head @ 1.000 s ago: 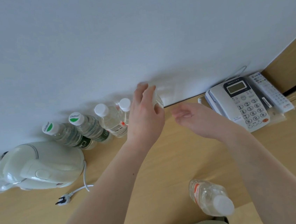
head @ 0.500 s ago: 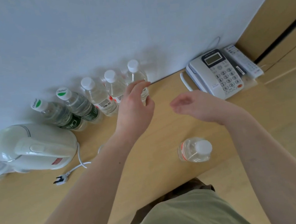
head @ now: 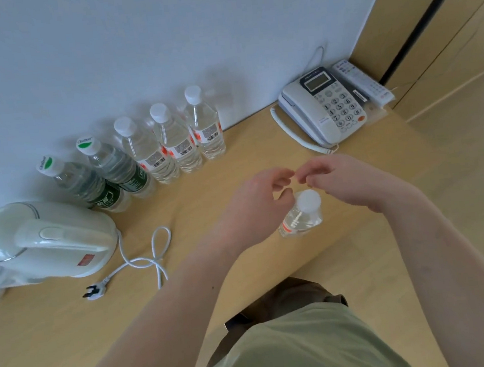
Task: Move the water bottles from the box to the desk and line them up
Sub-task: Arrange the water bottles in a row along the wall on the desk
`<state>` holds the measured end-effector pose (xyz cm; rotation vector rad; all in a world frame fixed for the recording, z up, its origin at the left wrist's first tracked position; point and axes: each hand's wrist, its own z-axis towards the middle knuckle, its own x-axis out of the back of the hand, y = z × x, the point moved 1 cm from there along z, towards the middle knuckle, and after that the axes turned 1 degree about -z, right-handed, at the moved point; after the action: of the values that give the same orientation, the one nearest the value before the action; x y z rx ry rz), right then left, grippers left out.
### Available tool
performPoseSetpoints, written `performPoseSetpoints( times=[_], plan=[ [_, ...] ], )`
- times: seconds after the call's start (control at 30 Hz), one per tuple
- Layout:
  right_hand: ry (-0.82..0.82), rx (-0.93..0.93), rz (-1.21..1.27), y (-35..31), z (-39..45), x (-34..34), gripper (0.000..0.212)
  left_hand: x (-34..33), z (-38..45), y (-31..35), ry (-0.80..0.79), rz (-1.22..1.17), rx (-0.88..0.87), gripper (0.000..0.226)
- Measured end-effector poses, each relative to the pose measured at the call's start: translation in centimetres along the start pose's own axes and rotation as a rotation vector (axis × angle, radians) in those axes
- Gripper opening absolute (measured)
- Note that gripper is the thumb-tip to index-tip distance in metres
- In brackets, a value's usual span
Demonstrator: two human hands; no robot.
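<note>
Bottles (head: 153,150): barcode labels, two green-marked caps.

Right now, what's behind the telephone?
Behind the telephone is the white wall, with a thin cord looping up it. Where the cord ends is hidden.

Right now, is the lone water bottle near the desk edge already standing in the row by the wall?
No, the lone water bottle stands apart near the desk edge, between both hands, while the row of five bottles is by the wall.
</note>
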<state>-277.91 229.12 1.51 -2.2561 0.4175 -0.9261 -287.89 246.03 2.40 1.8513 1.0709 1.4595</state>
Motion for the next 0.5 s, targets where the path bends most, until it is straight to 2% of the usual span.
performPoseSetpoints(
  times=[0.1,0.23,0.33,0.5],
  plan=[
    [0.02,-0.018,0.028,0.5,-0.9,-0.1,0.024,-0.6,-0.7,-0.3,-0.082,0.06,-0.011,0.044],
    [0.023,-0.035,0.065,1.4,-2.2,-0.6,0.015,-1.5,-1.1,-0.7,-0.121,0.086,-0.046,0.043],
    [0.031,-0.041,0.065,1.8,-3.1,-1.0,0.017,-2.4,-1.1,-0.8,-0.089,0.101,-0.08,0.044],
    [0.041,-0.048,0.057,1.9,-3.9,-1.2,0.036,-3.0,-0.6,-0.6,0.018,0.136,-0.116,0.038]
  ],
)
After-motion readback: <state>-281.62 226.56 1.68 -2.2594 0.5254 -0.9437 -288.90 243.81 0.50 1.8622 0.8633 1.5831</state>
